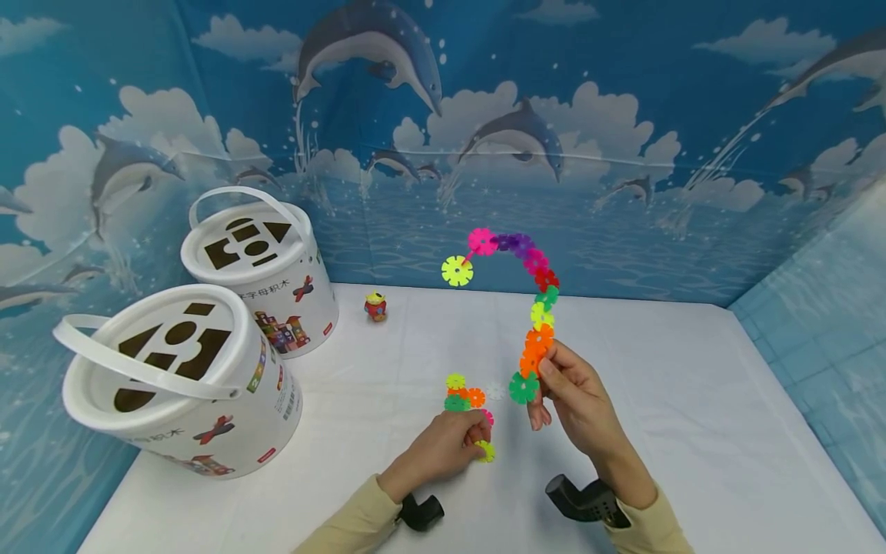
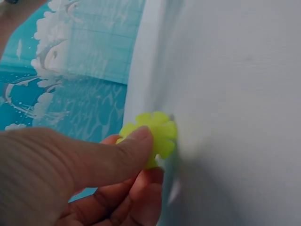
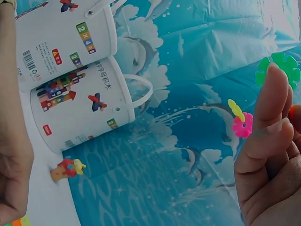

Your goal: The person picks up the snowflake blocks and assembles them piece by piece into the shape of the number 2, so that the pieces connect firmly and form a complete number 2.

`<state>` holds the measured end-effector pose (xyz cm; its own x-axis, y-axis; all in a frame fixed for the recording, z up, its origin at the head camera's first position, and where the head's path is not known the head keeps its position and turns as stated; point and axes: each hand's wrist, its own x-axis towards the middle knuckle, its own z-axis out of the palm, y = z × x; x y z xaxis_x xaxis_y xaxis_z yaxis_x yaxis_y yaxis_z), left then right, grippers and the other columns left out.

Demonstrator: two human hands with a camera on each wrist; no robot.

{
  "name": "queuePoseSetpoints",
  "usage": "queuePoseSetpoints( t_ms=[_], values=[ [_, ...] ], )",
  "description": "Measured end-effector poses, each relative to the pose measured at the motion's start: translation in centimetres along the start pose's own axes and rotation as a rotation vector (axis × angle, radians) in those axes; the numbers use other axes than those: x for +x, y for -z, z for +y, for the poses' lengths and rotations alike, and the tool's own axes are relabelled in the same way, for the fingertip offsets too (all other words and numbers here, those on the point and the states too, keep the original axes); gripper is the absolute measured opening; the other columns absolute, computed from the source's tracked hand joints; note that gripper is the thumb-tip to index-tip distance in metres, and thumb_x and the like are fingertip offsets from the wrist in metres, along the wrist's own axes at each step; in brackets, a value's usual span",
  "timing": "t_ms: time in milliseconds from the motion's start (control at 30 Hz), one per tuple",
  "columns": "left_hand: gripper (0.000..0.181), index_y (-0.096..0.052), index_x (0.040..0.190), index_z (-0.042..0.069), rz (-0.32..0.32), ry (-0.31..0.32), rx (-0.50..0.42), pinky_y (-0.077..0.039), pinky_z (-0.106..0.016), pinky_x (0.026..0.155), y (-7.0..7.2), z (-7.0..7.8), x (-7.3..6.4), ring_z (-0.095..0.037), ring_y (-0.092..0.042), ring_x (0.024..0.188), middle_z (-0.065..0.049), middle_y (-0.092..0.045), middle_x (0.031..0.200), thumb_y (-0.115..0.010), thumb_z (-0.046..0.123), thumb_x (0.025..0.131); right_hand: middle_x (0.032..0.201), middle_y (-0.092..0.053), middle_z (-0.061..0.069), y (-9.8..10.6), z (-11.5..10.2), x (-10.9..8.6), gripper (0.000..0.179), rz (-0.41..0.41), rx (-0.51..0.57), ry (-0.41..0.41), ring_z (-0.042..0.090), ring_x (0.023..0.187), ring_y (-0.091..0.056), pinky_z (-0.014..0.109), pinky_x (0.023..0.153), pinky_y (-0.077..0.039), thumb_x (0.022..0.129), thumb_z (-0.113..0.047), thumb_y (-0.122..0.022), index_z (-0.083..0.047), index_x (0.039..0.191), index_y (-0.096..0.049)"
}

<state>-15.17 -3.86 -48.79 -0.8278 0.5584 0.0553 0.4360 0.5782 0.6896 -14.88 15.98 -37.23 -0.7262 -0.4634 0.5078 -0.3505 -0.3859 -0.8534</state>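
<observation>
My right hand (image 1: 577,396) holds up a curved chain of snowflake discs (image 1: 538,342), gripping it near its lower end by the orange pieces. A green disc (image 1: 524,388) forms that lower end; the arc bends over leftward through red, purple and pink to a yellow disc (image 1: 457,271). Just above the table, my left hand (image 1: 443,445) pinches a loose yellow snowflake disc (image 2: 162,134) between thumb and fingers. Beyond that hand lies a small group of loose discs (image 1: 457,402) in yellow, orange, green and pink, partly hidden by it.
Two white lidded buckets (image 1: 183,369) with handles and shaped holes stand at the left. A small red and yellow toy figure (image 1: 376,307) sits near the table's back edge. White cloth covers the table (image 1: 692,400); a dolphin-print backdrop (image 1: 609,223) rises behind.
</observation>
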Motion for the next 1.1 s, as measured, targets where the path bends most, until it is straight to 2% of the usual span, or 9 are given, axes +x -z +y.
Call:
queuePoseSetpoints(
  t_ms=[200, 333, 533, 733, 933, 1100],
  values=[
    [0.015, -0.066, 0.083, 0.015, 0.021, -0.008, 0.012, -0.041, -0.014, 0.059, 1.4, 1.0, -0.1, 0.003, -0.049, 0.061, 0.016, -0.053, 0.066, -0.078, 0.007, 0.078, 0.076, -0.057, 0.008, 0.0, -0.1, -0.1, 0.024, -0.002, -0.01, -0.003, 0.023, 0.048, -0.052, 0.031, 0.041, -0.043, 0.103, -0.001, -0.027, -0.004, 0.105, -0.051],
    [0.011, -0.07, 0.083, 0.014, 0.056, -0.023, -0.03, -0.042, -0.014, 0.057, 2.9, 2.2, -0.5, 0.004, -0.05, 0.06, 0.017, -0.055, 0.065, -0.079, 0.012, 0.078, 0.074, -0.055, 0.01, 0.1, -0.2, -0.1, 0.024, 0.007, -0.014, -0.011, 0.023, 0.048, -0.053, 0.034, 0.04, -0.04, 0.103, -0.001, -0.027, -0.004, 0.104, -0.051],
    [0.009, -0.074, 0.084, 0.014, 0.133, -0.048, -0.152, -0.046, -0.017, 0.055, 5.0, 4.2, -1.4, 0.003, -0.054, 0.061, 0.018, -0.059, 0.068, -0.08, 0.017, 0.078, 0.079, -0.059, 0.004, 0.2, -0.1, -0.1, 0.025, -0.004, 0.024, -0.016, 0.022, 0.049, -0.052, 0.028, 0.042, -0.043, 0.104, -0.003, -0.026, -0.006, 0.106, -0.051],
    [0.008, -0.076, 0.091, 0.019, 0.158, -0.045, -0.277, -0.05, -0.022, 0.058, 6.4, 6.1, -2.4, -0.002, -0.057, 0.068, 0.016, -0.061, 0.075, -0.076, 0.022, 0.083, 0.085, -0.063, 0.003, 0.1, 0.0, 0.0, 0.03, -0.051, 0.134, 0.005, 0.021, 0.049, -0.049, 0.023, 0.049, -0.049, 0.104, -0.002, -0.023, -0.004, 0.114, -0.051],
    [0.013, -0.074, 0.096, 0.018, 0.212, -0.043, -0.473, -0.053, -0.028, 0.06, 7.6, 7.5, -3.6, -0.012, -0.061, 0.07, 0.008, -0.064, 0.083, -0.073, 0.025, 0.085, 0.087, -0.064, 0.005, 0.2, 0.1, 0.0, 0.032, -0.093, 0.204, 0.029, 0.021, 0.05, -0.05, 0.022, 0.053, -0.05, 0.104, -0.002, -0.022, -0.001, 0.12, -0.049],
    [0.017, -0.073, 0.099, 0.012, 0.237, -0.039, -0.628, -0.054, -0.032, 0.061, 8.1, 8.0, -4.2, -0.019, -0.066, 0.064, 0.003, -0.069, 0.088, -0.074, 0.02, 0.084, 0.085, -0.063, 0.003, 0.0, 0.1, -0.1, 0.03, -0.072, 0.186, 0.0, 0.023, 0.048, -0.047, 0.022, 0.052, -0.049, 0.104, -0.004, -0.024, -0.003, 0.118, -0.051]
  ],
)
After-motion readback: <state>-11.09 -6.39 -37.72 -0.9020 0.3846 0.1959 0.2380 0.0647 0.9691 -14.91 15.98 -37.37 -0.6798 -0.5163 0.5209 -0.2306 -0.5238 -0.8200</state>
